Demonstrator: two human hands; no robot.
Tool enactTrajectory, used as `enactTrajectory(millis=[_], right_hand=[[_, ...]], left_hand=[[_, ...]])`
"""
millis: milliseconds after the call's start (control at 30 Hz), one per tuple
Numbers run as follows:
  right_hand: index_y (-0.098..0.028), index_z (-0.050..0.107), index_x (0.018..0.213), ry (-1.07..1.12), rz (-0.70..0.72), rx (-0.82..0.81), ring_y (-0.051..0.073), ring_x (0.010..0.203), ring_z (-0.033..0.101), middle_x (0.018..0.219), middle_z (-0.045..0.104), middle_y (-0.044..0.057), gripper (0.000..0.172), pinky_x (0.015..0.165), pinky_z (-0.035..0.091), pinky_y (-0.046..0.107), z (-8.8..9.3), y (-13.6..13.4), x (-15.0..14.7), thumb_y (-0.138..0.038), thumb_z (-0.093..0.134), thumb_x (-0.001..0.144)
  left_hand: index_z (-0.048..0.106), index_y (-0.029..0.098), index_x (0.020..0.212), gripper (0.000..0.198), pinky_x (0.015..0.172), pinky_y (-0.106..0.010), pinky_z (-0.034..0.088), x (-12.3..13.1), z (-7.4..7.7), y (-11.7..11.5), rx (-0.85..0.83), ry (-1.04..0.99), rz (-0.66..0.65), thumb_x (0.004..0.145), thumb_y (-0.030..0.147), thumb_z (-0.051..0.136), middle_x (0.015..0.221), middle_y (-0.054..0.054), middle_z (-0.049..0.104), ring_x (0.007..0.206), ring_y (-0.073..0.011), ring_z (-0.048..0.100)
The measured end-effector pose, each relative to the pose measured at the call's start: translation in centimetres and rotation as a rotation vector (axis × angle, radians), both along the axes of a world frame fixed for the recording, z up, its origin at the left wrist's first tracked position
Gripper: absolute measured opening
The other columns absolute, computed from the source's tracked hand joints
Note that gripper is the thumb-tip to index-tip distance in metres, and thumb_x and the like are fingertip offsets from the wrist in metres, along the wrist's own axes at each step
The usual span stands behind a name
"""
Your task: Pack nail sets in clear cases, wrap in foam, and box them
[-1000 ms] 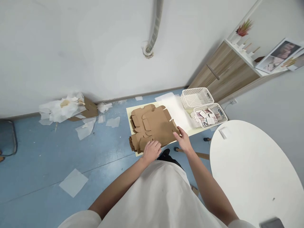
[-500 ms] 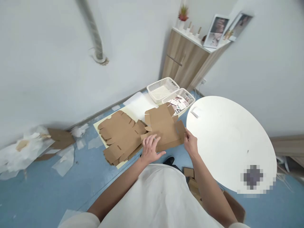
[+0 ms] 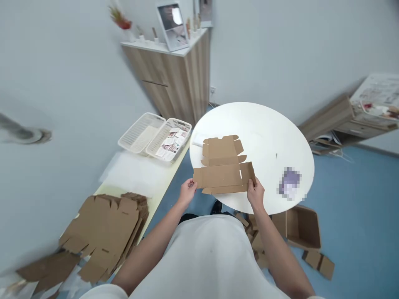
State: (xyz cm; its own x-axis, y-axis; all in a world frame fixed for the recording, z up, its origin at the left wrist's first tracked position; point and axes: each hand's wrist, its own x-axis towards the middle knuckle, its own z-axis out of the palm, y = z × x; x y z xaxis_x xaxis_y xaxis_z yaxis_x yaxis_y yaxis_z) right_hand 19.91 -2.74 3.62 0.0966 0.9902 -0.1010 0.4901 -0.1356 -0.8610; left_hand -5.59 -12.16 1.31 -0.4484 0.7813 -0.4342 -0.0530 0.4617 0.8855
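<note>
A flat, unfolded brown cardboard box (image 3: 218,174) with tabs and a slot spans the gap between my two hands, over the near left part of the round white table (image 3: 274,133). My left hand (image 3: 188,192) pinches its left edge, fingers closed on the cardboard. At the right end flap, my right hand (image 3: 256,193) grips the board with the thumb on top. Whether the far tabs touch the tabletop I cannot tell. To the left lies a stack of similar flat cardboard boxes (image 3: 102,224) on a long pale table.
Two white plastic baskets (image 3: 141,133) stand at the back left, one holding printed cards (image 3: 171,143). A wooden cabinet (image 3: 174,83) fills the corner. An open carton (image 3: 302,228) and several folded boxes (image 3: 257,243) lie on the floor at right. A blurred-out item (image 3: 289,182) rests on the round table.
My view has turned right. The flat box has moved from beside the stack to over the round table. My left hand, earlier spread on the board, now grips its left edge.
</note>
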Motion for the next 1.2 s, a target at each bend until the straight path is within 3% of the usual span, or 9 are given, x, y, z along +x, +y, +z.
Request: enactTrajectory(millis=[133,267,400,667,767,867,967,1067,1200], right_hand=[[-0.017,0.057,0.105,0.038,-0.107,-0.095,0.022,0.087,0.054,0.095,0.062,0.009,0.043,0.073,0.041,0.033,-1.6,0.1,2.7,-0.045,0.035,0.081],[-0.014,0.060,0.090,0.024,-0.191,-0.159,0.021,0.080,0.054,0.086,0.061,0.010,0.047,0.073,0.041,0.034,-3.2,-0.3,3.9,-0.047,0.028,0.083],[-0.014,0.058,0.103,0.042,-0.275,-0.130,0.020,0.089,0.053,0.100,0.059,0.011,0.042,0.079,0.042,0.033,-4.0,-0.5,4.2,-0.042,0.038,0.079],[-0.014,0.055,0.111,-0.024,-0.264,-0.169,0.019,0.088,0.055,0.107,0.058,0.011,0.044,0.083,0.043,0.036,-3.6,-0.2,3.5,-0.037,0.042,0.076],[-0.015,0.053,0.113,-0.068,-0.231,-0.169,0.019,0.091,0.055,0.109,0.056,0.011,0.045,0.084,0.043,0.035,-3.6,-0.5,3.3,-0.036,0.044,0.075],[-0.016,0.052,0.114,-0.133,-0.222,-0.184,0.020,0.093,0.054,0.111,0.054,0.011,0.045,0.083,0.044,0.036,-3.5,-0.9,3.6,-0.037,0.044,0.075],[-0.016,0.052,0.114,-0.200,-0.241,-0.178,0.022,0.098,0.052,0.113,0.053,0.012,0.046,0.084,0.043,0.038,-3.0,-0.2,4.3,-0.038,0.043,0.075],[-0.016,0.050,0.117,-0.216,-0.227,-0.170,0.022,0.102,0.050,0.116,0.053,0.011,0.048,0.088,0.040,0.038,-2.6,2.3,5.0,-0.039,0.043,0.075],[-0.016,0.043,0.124,-0.166,-0.195,-0.304,0.021,0.105,0.050,0.119,0.053,0.010,0.055,0.089,0.039,0.035,-2.9,7.5,5.1,-0.042,0.046,0.075]], left_hand=[[0.059,0.015,0.090,0.022,0.066,-0.028,0.050,2.4,-0.7,3.5,0.030,0.086,-0.122,0.073,0.026,0.050,0.087,-0.007,0.067,0.075,-0.0154,0.063],[0.060,0.014,0.089,0.023,0.066,-0.027,0.049,2.6,-1.5,6.2,-0.008,0.245,-0.209,0.072,0.024,0.049,0.082,-0.006,0.067,0.071,-0.0154,0.063],[0.062,0.014,0.091,0.025,0.066,-0.027,0.048,1.9,-1.7,8.2,-0.045,0.352,-0.283,0.073,0.025,0.048,0.083,-0.006,0.067,0.072,-0.0156,0.063],[0.062,0.017,0.090,0.022,0.072,-0.028,0.047,0.9,-3.0,12.1,-0.067,0.430,-0.402,0.072,0.020,0.050,0.084,-0.004,0.066,0.076,-0.0164,0.062],[0.054,0.016,0.107,0.033,0.078,-0.031,0.046,1.0,-3.5,12.3,-0.061,0.510,-0.430,0.074,0.021,0.050,0.100,-0.009,0.062,0.090,-0.0185,0.060],[0.037,0.016,0.126,0.057,0.091,-0.040,0.038,1.7,-3.1,11.5,-0.006,0.739,-0.490,0.074,0.031,0.054,0.126,-0.014,0.045,0.116,-0.0252,0.043],[0.036,0.019,0.127,0.066,0.100,-0.047,0.025,2.9,-2.4,10.3,0.124,0.895,-0.772,0.070,0.042,0.058,0.132,-0.013,0.039,0.126,-0.0297,0.029],[0.042,0.022,0.124,0.070,0.102,-0.050,0.015,4.2,-2.0,9.8,0.260,0.958,-1.109,0.062,0.046,0.065,0.131,-0.013,0.041,0.127,-0.0325,0.026],[0.037,0.021,0.128,0.073,0.102,-0.051,0.015,5.5,-2.2,10.5,0.220,1.041,-1.252,0.063,0.034,0.066,0.133,-0.014,0.039,0.126,-0.0309,0.029]])
